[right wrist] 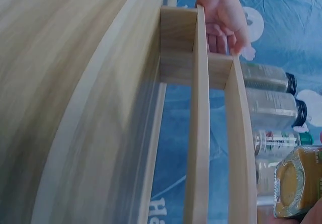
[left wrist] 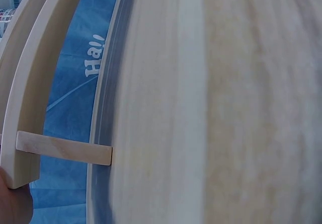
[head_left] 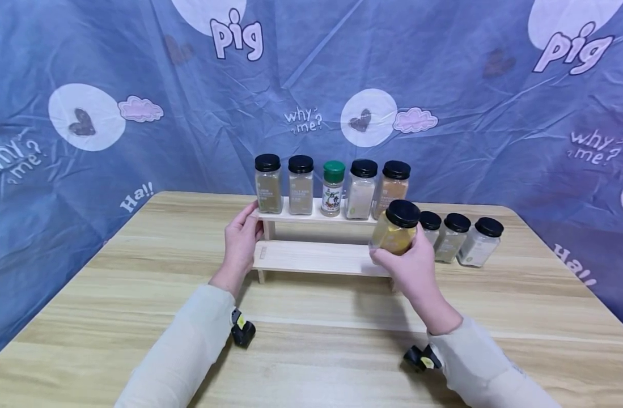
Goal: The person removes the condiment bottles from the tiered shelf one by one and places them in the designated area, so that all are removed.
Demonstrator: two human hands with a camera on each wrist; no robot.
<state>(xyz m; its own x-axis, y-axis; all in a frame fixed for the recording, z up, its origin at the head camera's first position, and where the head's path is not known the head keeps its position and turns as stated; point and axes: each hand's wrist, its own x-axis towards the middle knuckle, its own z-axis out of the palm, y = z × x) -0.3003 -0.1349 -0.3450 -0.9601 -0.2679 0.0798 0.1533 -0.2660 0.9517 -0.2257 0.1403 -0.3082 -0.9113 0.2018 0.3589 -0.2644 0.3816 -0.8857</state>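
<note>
A two-tier wooden spice rack stands on the table. My left hand holds its left end, with the fingertips near the upper tier; the right wrist view shows this hand with curled fingers against the rack. In my right hand is a black-lidded spice jar of yellow powder, gripped by the sides above the lower tier's right end. Seen from the right wrist, the jar's base faces the camera. The upper tier bears a green-capped spice bottle and several black-lidded jars.
Right of the rack, several black-lidded jars stand on the table, among them a jar of white contents and a greyish-green one. A blue printed cloth hangs behind the wooden table.
</note>
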